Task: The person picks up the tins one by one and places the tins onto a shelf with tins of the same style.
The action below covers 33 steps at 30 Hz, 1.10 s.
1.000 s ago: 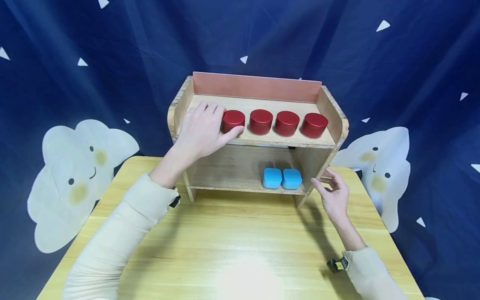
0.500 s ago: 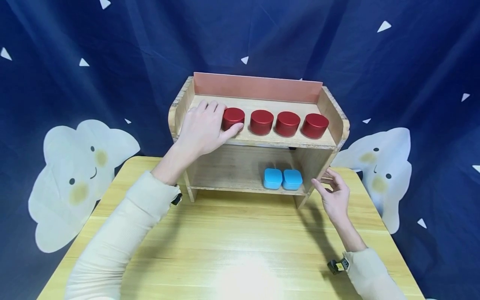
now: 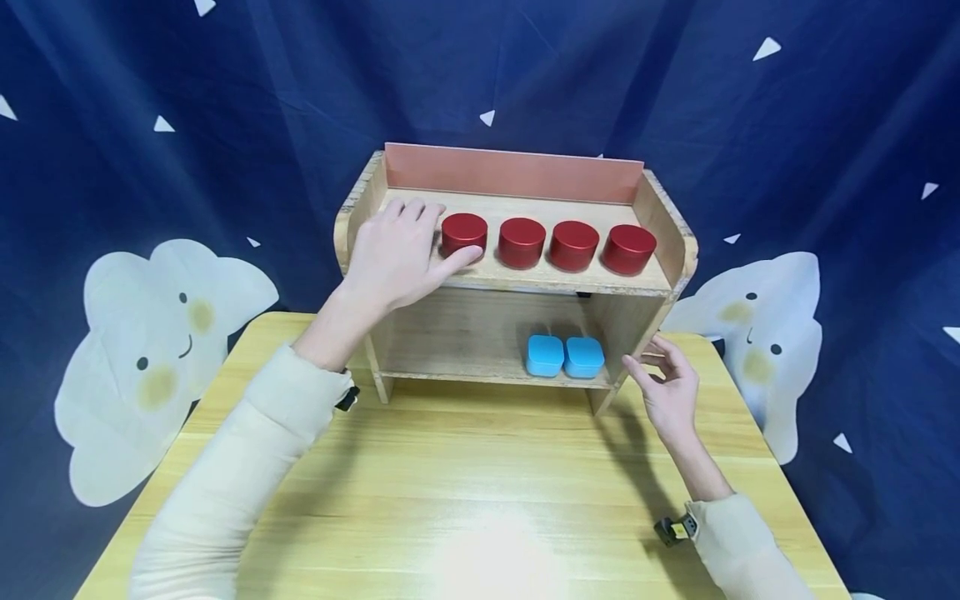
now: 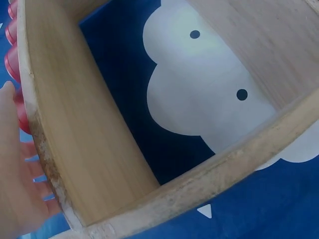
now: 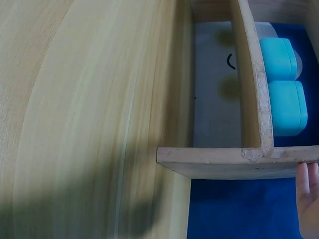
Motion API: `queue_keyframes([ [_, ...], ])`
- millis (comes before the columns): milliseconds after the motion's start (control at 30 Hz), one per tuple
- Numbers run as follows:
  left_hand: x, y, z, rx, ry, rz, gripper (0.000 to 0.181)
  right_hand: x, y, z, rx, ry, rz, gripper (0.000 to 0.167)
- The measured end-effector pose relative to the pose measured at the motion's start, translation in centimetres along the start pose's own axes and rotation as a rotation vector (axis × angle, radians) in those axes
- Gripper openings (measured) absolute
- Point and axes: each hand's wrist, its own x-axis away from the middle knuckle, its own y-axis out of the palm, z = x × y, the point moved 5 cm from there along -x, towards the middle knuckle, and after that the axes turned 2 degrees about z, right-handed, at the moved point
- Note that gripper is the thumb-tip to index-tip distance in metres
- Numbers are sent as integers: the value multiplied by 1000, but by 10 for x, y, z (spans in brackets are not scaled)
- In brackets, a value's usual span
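On the wooden shelf's (image 3: 480, 377) upper board stand several round red tins in a row. Beside the leftmost red tin (image 3: 463, 230) is my left hand (image 3: 393, 254), its fingers apart from the tin's left side and the thumb stretched across its front; whether the thumb touches is unclear. In the left wrist view that hand (image 4: 17, 184) is partly cut off at the edge. My right hand (image 3: 670, 387) is at the shelf's right side panel, fingertips touching or very near it. In the right wrist view only a few fingers (image 5: 306, 186) show against the panel's outer side.
Two light-blue square boxes, a left one (image 3: 545, 356) and a right one (image 3: 584, 357), sit side by side on the lower board. The shelf stands on a wooden table (image 3: 420, 475). Behind hangs a dark blue curtain (image 3: 315, 100) with cloud shapes.
My left hand has shifted slightly left and its fingers have come away from the leftmost red tin. That tin sits slightly further left and back. The right hand stays put.
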Motion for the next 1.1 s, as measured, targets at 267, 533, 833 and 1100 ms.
queue_keyframes([
  [267,13,-5,-5,29,17,61,76,1,0,0,4,-1,1,46],
  [533,28,-10,-3,41,66,128,75,2,-1,0,15,12,14,46],
  [833,54,-19,-2,48,138,274,69,2,0,-1,-4,15,16,46],
  [1100,74,-22,0,44,230,402,69,5,-1,-5,-67,36,21,41],
])
